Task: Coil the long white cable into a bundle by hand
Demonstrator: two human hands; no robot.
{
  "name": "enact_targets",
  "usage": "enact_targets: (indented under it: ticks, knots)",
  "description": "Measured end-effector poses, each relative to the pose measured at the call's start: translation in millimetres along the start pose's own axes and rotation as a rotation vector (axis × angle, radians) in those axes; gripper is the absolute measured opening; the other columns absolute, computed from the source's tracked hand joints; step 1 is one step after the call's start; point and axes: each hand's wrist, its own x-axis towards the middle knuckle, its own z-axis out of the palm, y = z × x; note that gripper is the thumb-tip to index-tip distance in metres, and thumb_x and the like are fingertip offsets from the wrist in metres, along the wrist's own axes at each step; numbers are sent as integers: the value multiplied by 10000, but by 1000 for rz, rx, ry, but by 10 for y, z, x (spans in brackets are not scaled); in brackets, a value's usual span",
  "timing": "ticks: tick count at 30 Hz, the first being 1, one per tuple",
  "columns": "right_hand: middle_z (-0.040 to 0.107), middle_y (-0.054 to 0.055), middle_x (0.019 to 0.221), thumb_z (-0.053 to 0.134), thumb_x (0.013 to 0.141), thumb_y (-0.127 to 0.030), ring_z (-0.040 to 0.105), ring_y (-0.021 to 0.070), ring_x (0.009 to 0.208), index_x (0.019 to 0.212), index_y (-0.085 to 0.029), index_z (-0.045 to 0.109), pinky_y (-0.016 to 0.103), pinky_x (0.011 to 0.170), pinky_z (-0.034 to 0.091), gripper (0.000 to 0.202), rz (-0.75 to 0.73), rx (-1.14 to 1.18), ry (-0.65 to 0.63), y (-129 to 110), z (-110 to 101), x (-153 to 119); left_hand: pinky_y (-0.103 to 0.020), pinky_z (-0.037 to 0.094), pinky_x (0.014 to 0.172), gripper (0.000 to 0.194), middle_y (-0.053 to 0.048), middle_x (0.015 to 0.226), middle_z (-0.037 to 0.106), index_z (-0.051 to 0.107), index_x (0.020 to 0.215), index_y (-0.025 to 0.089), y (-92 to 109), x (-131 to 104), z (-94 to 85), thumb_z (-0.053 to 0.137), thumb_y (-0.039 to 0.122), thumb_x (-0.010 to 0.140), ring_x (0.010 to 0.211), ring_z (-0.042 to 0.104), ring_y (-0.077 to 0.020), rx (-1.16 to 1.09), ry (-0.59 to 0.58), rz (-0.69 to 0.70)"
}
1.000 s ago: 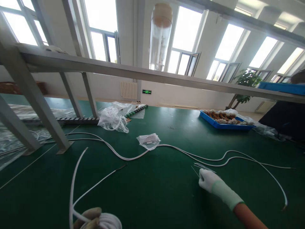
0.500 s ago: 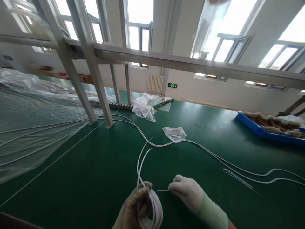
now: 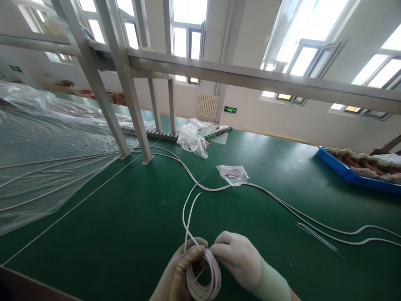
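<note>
My left hand, in a tan glove, grips a coil of white cable at the bottom middle of the view. Two loose ends of the cable rise from the coil and curve over the green table. My right hand, in a white glove, presses against the coil's right side with fingers pinched; a thin tie it held a moment ago is hidden now. A small bunch of thin ties lies to the right.
Long white cables run across the table. A small clear bag and crumpled plastic lie further back. Metal frame legs stand at left beside a plastic sheet. A blue tray sits far right.
My right hand left the bunch of thin ties with one tie and came to the coil. The coil rose into view in my left hand; the view swung left.
</note>
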Motion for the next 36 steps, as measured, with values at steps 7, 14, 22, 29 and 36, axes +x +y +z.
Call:
enact_targets:
  ticks: [7, 14, 22, 29, 36]
  knots:
    - [656, 60, 1212, 612, 898, -201, 650, 264, 1069, 1393, -273, 558, 421, 958, 555, 503, 256, 358, 5, -252, -170, -102, -425, 549, 848, 251, -62, 888, 730, 720, 966, 236, -56, 71, 144, 733, 453, 840, 839, 679, -271, -150, 203, 82]
    - [640, 121, 1266, 781, 767, -296, 673, 336, 1070, 1447, -223, 537, 419, 879, 615, 726, 452, 294, -2, -377, 94, 12, -441, 594, 883, 142, -83, 870, 744, 760, 846, 268, 141, 13, 301, 773, 399, 795, 1028, 693, -346, -219, 215, 58]
    - [693, 139, 1211, 350, 1096, -300, 686, 290, 1023, 1415, -190, 585, 415, 885, 614, 411, 110, 76, 285, -313, 269, -65, -321, 556, 822, 94, -35, 808, 747, 793, 861, 241, 79, 58, 285, 813, 304, 794, 772, 683, -207, -317, 114, 93]
    - [727, 119, 1153, 421, 1080, -300, 700, 299, 988, 1403, -241, 601, 435, 875, 607, 374, 42, -33, 377, -278, 400, -118, -324, 540, 759, 193, -36, 805, 735, 784, 922, 224, 67, 44, 215, 846, 344, 783, 751, 675, -214, -295, 88, 50]
    - [750, 106, 1001, 427, 1073, -304, 702, 277, 843, 1138, -247, 738, 409, 735, 593, 323, 169, 70, 413, -373, 332, -62, -282, 419, 517, 322, -40, 677, 682, 779, 926, 222, -105, 209, 32, 854, 483, 753, 504, 526, -160, -145, 58, 7]
